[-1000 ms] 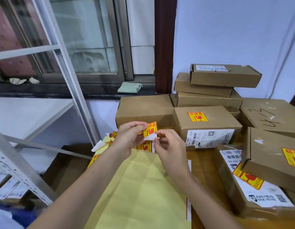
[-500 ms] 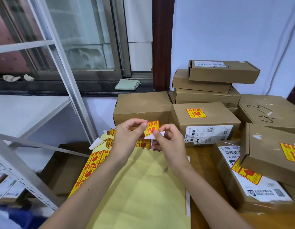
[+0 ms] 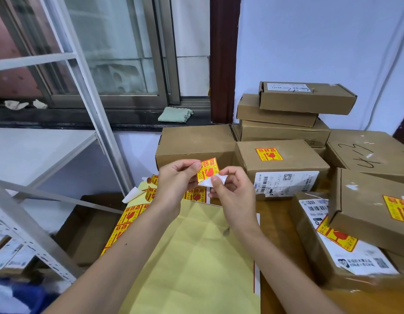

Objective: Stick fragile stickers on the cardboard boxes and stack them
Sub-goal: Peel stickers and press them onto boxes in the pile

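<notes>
My left hand pinched the fragile sticker — held in the air above the yellow sheet; right hand pinched its white backing, peeled off the lower corner — cardboard boxes just behind.

Boxes right of sheet

Wooden desk in lower right of frame, brown top, bare strip showing at centre right. On it: yellow backing sheet at lower centre, overhanging the left edge; sticker strips along the sheet's left side. Cardboard boxes crowd the right and back: plain box at centre, stickered box just beside it, labelled box at lower right, marker-written box at far right.
</notes>
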